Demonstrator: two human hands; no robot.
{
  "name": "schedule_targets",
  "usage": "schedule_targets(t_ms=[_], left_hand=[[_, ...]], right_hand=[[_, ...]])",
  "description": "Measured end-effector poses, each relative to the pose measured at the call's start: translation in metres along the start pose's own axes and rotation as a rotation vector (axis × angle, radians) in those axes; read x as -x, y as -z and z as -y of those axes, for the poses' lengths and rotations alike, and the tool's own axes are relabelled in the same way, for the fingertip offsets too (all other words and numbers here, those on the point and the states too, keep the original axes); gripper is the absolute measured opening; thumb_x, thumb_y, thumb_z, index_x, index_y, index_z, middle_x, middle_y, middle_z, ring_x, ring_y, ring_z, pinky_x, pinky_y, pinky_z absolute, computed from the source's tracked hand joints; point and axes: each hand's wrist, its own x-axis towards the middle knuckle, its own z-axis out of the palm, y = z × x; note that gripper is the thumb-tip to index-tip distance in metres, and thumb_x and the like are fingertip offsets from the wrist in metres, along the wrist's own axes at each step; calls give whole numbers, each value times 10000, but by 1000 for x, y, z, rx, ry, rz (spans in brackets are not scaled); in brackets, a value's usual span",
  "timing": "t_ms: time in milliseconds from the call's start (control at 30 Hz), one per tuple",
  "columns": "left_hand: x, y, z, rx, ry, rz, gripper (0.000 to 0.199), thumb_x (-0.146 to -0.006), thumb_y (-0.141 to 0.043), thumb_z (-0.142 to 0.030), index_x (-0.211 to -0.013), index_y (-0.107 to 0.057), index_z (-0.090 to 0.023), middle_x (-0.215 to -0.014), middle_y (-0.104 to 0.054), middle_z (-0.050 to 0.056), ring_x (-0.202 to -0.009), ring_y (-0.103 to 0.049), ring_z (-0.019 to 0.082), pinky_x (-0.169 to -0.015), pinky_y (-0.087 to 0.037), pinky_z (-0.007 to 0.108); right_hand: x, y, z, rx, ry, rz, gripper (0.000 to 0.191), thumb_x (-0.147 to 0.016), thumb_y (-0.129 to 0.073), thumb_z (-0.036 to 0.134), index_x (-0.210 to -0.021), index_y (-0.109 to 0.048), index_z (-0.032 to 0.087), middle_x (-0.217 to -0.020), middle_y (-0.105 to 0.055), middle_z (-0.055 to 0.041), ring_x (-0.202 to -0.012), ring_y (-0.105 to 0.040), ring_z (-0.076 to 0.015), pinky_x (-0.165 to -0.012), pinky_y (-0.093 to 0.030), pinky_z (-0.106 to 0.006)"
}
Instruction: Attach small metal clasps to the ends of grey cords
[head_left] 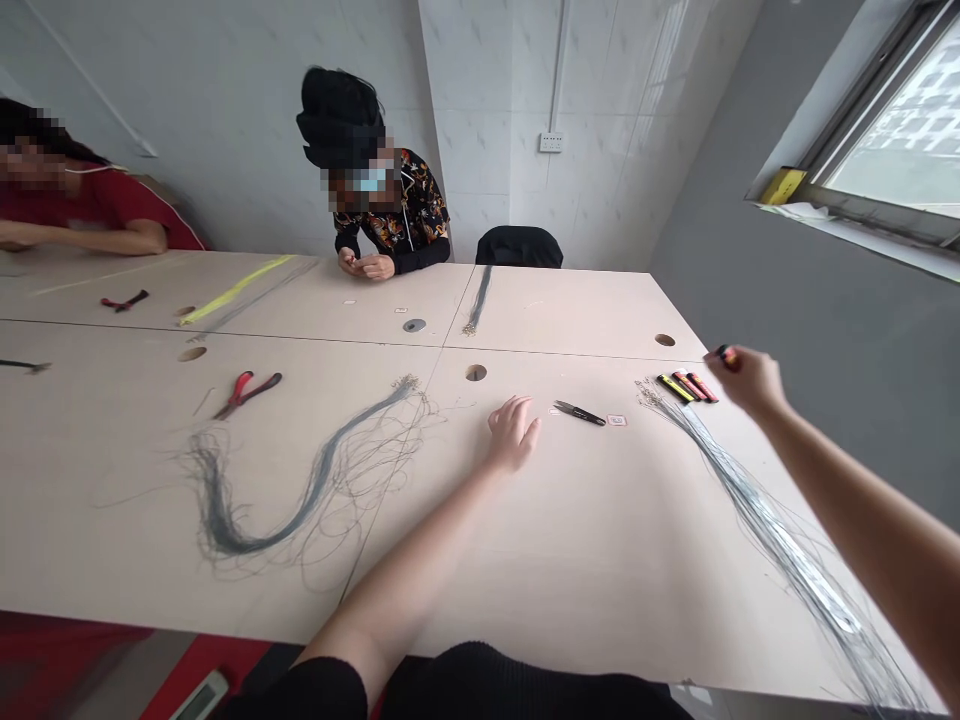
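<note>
I log left hand (514,432) open, palm down on the table (525,570), empty, just beside small snips (579,412). Right hand (748,382) curls shut on what looks like a small marker (726,355), seemingly light and stiff, easily pinched by its barrel. Nearby wire bundle (757,510) looks limp and tangly; I'd gather it at its looped end

Table (600,560) w/ wire bundles (757,520), pliers (247,393), snips (579,412)

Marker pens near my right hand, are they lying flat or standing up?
Lying flat: three marker pens rest side by side on the tabletop, beside the right hand.
</note>
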Motion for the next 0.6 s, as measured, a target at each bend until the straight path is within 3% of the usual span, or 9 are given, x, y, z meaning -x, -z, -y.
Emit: schedule_targets(t_ms=[100, 167, 300, 467, 600], left_hand=[[-1, -1, 1, -7, 8, -11, 361, -921, -381, -272, -1257, -504, -224, -1370, -529, 75, -1353, -383, 209, -1121, -264, 427], [-1, -1, 1, -5, 7, -17, 348, -922, -383, -275, -1241, -512, -229, -1356, -540, 72, -1338, -398, 207, -1112, -274, 426], [-3, -1, 1, 6, 5, -9, 325, -915, -400, -261, -1217, -519, -232, -1352, -542, 66, -1331, -402, 201, -1109, -272, 420], [-4, 0, -2, 12, 11, -2, 268, -916, -416, -256, -1151, -544, -241, -1322, -563, 54, -1315, -417, 199, -1099, -275, 414], [-2, 1, -3, 11, 2, 3, 240, -920, -410, -251, -1114, -551, -243, -1293, -578, 45, -1288, -439, 197, -1083, -292, 404]], right_hand=[[10, -45, -6, 107, -7, 160, 334, -770, -577, 240, -516, -364, 200, -460, -357, 36, -515, -314, -112, -534, -233, -276], [14, -62, -9, 143, -31, 214, 333, -771, -544, 256, -524, -327, 203, -470, -357, 30, -516, -317, -116, -538, -219, -275], [12, -70, -10, 191, -64, 257, 289, -765, -505, 260, -557, -312, 204, -509, -361, 28, -525, -299, -115, -549, -199, -268], [7, -76, -6, 259, -81, 273, 328, -781, -494, 279, -552, -268, 212, -488, -235, 42, -528, -242, -113, -548, -177, -271], [5, -83, -8, 261, -79, 247, 302, -802, -487, 283, -544, -354, 203, -451, -227, 46, -498, -262, -113, -538, -171, -280]])
